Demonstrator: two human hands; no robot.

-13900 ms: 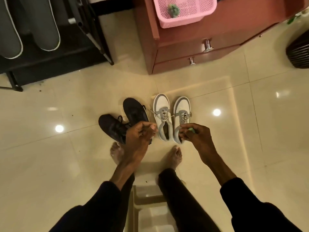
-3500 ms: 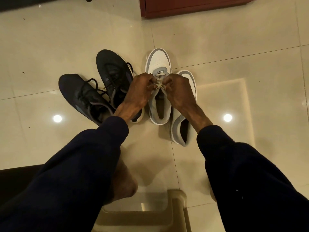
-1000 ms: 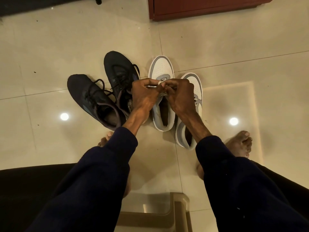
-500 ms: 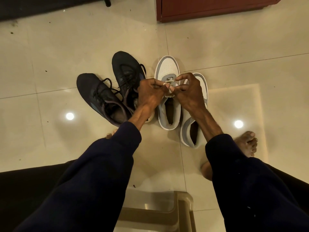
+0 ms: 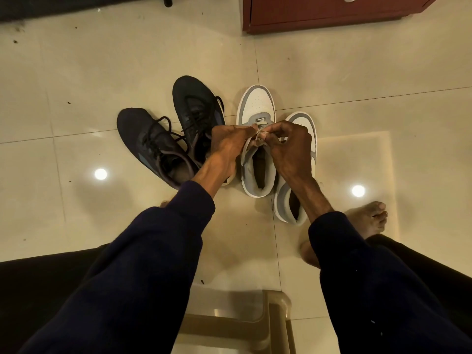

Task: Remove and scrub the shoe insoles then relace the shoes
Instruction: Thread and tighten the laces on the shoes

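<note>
Left hand (image 5: pixel 227 146) and right hand (image 5: pixel 291 149) crowd over the white shoe (image 5: pixel 256 139), hiding its eyelets; the lace (image 5: pixel 258 139) is a pale tangle, possibly a loop. At three o'clock, the second white shoe (image 5: pixel 304 164) is half covered by the right wrist. At twelve o'clock the red cabinet (image 5: pixel 329 14) is cut by the edge. At six, the stool (image 5: pixel 245 323) is cropped too.

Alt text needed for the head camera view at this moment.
Both hands, left hand and right hand, pinch the lace over a white-and-grey sneaker on a tiled floor. Its mate sits right; two black sneakers lie left.
</note>
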